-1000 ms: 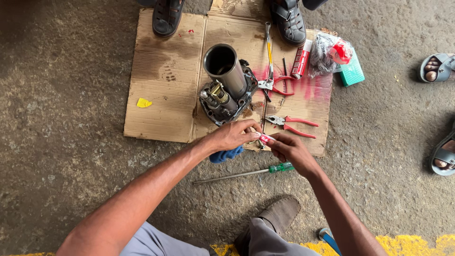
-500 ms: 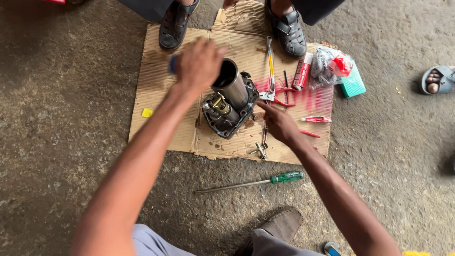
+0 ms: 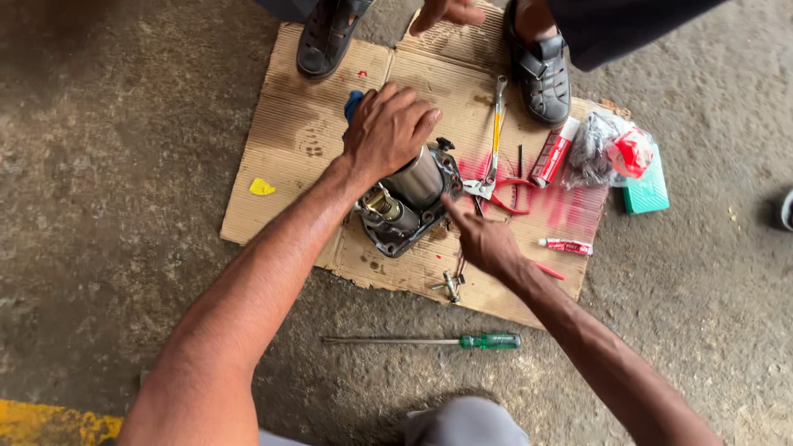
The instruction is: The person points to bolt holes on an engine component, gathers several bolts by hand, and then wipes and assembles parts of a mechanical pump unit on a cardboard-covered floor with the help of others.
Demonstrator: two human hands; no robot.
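Observation:
A metal cylinder (image 3: 417, 177) stands tilted on a dark housing (image 3: 395, 235) with a brass fitting (image 3: 382, 202), in the middle of a cardboard sheet (image 3: 281, 140). My left hand (image 3: 388, 128) lies over the cylinder's top and grips a blue cloth (image 3: 353, 103) that sticks out at the far side. My right hand (image 3: 483, 239) is at the housing's right edge, its fingers stretched toward it and holding nothing. Loose bolts (image 3: 450, 285) lie just below that hand.
Red-handled pliers (image 3: 504, 186), a yellow-handled tool (image 3: 497, 124), a red-white tube (image 3: 555, 151), a small tube (image 3: 566, 245), a plastic bag (image 3: 611, 153) and a green box (image 3: 648, 190) lie to the right. A green-handled screwdriver (image 3: 491, 340) rests on the concrete. Another person's sandalled feet (image 3: 326, 37) stand at the cardboard's far edge.
My left hand went from the cardboard's near edge up onto the cylinder's top with the blue cloth. My right hand let go of the small tube and moved to the housing.

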